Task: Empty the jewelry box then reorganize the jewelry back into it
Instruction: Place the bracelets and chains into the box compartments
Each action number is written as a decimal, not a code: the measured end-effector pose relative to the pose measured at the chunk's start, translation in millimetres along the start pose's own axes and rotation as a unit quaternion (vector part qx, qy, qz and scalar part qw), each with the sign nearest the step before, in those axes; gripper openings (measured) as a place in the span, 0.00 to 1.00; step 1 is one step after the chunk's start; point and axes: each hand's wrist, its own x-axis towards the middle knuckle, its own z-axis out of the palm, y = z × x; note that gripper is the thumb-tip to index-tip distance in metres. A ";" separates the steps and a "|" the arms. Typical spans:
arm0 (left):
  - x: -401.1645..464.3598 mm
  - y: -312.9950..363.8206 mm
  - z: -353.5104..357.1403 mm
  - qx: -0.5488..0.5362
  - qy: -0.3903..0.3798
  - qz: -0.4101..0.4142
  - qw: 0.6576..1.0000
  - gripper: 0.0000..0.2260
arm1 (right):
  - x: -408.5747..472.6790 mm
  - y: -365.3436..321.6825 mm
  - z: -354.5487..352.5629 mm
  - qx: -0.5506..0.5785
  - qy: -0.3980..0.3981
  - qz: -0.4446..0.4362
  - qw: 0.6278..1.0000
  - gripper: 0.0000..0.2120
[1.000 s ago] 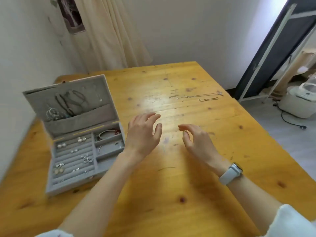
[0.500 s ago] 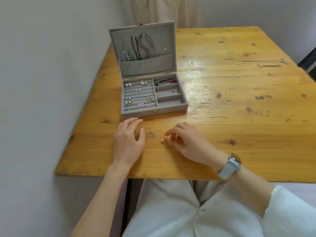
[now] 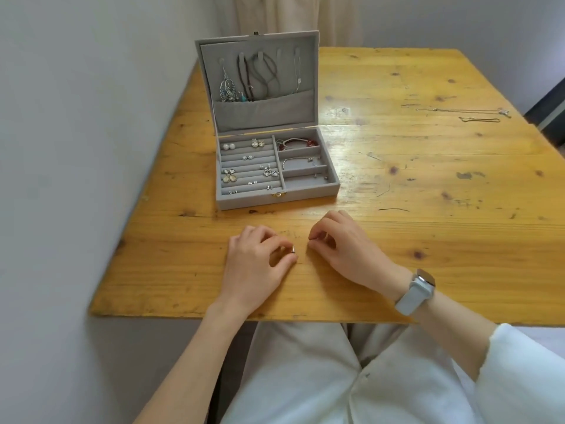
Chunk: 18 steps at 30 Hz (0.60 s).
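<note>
now that your left hand point(image 3: 256, 264) has closed a pinch grip on the small ring point(image 3: 293, 250) that lay loose on the desk point(image 3: 428, 228) just in front of the jewelry box point(image 3: 276, 166), right hand point(image 3: 345, 249) curled, seemingly empty, emptying has barely begun: one open box, two chains point(image 3: 477, 114) far right.

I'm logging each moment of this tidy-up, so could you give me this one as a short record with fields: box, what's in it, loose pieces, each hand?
box: grey jewelry box, lid open and upright, on the wooden table
tray: earrings in the ring rolls, bracelets in the side compartments
lid pocket: necklaces hanging
loose: two thin chains at the table's far right
left hand: pinches a small ring near the table surface
right hand: fingers curled, resting on the table; contents not visible
</note>
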 end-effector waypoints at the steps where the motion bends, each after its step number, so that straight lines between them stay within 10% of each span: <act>1: 1.1 1.8 1.3 -0.003 -0.001 -0.004 1.000 0.06 | 0.2 4.1 -4.3 0.001 0.001 0.009 1.000 0.03; 18: 174.0 141.4 109.3 -0.191 -0.096 0.020 0.977 0.04 | -4.7 171.5 -147.7 0.072 0.297 0.279 0.910 0.06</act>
